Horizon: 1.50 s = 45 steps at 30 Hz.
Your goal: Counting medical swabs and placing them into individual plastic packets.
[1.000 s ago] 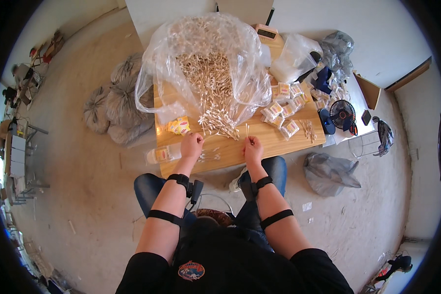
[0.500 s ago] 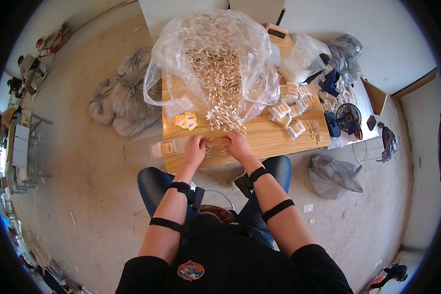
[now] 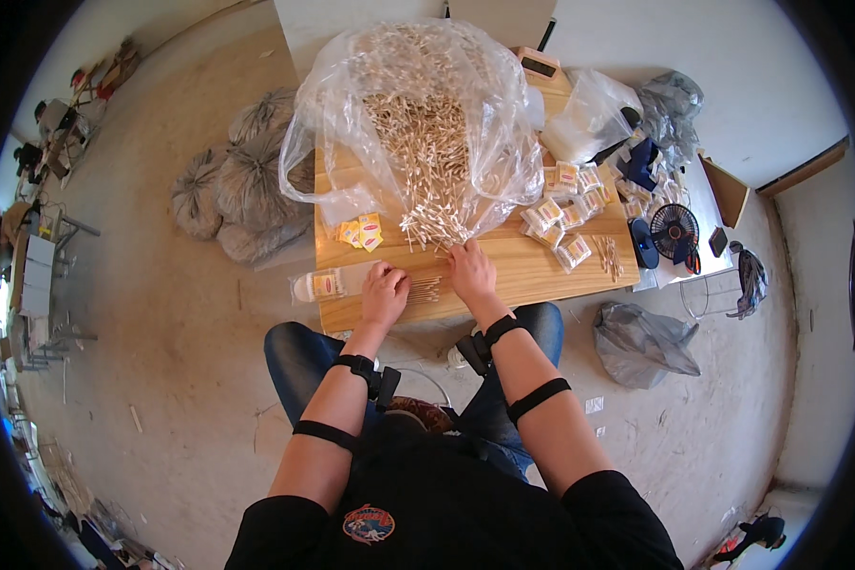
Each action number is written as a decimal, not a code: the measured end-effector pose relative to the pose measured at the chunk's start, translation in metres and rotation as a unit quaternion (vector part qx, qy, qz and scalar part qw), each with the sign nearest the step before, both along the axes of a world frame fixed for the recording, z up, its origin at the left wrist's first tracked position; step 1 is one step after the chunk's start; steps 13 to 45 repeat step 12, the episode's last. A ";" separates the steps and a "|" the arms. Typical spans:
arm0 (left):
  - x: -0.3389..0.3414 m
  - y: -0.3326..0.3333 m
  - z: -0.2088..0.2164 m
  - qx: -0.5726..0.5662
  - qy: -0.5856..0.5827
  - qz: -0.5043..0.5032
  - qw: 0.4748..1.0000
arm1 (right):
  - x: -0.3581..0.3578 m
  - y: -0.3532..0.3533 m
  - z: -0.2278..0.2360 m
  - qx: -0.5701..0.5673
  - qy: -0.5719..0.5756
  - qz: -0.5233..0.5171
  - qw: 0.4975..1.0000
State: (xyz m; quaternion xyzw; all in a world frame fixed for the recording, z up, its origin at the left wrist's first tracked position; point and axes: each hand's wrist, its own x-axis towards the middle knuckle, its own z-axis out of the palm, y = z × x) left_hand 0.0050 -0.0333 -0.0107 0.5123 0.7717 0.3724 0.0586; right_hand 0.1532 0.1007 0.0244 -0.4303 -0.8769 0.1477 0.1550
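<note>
My left hand (image 3: 387, 294) rests near the table's front edge with its fingers curled down; what lies under the fingertips is hidden. Just right of it is a row of loose cotton swabs (image 3: 425, 290), side by side. My right hand (image 3: 473, 274) reaches to the lower edge of a large heap of cotton swabs (image 3: 418, 142), its fingers closed together on swabs there. The heap spills from a big clear plastic bag (image 3: 503, 123). Beyond my left hand lies a clear packet with a yellow-and-white label (image 3: 325, 284); small yellow cards (image 3: 360, 232) sit behind it.
Several small filled packets (image 3: 570, 214) and a few loose swabs (image 3: 609, 256) lie on the right of the wooden table (image 3: 522, 285). A fan (image 3: 674, 228) stands farther right. Stuffed grey bags (image 3: 256, 190) rest on the floor at left; another grey bag (image 3: 644, 344) is at right.
My right hand has moved up from the row of swabs to the heap's lower edge. The left hand has shifted slightly right, and the right end of the row is uncovered.
</note>
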 end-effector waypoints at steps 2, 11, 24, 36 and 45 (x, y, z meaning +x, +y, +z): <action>-0.004 -0.004 -0.009 0.041 -0.022 0.005 0.999 | -0.005 0.000 0.002 0.012 -0.003 0.029 1.000; 0.012 -0.017 -0.009 0.034 0.035 0.016 0.999 | -0.022 -0.025 -0.002 0.036 0.047 0.157 0.986; 0.013 -0.019 -0.006 -0.027 0.019 -0.010 0.999 | -0.021 -0.025 -0.003 0.017 0.060 0.142 0.988; 0.013 -0.019 -0.006 -0.027 0.019 -0.010 0.999 | -0.021 -0.025 -0.003 0.017 0.060 0.142 0.988; 0.013 -0.019 -0.006 -0.027 0.019 -0.010 0.999 | -0.021 -0.025 -0.003 0.017 0.060 0.142 0.988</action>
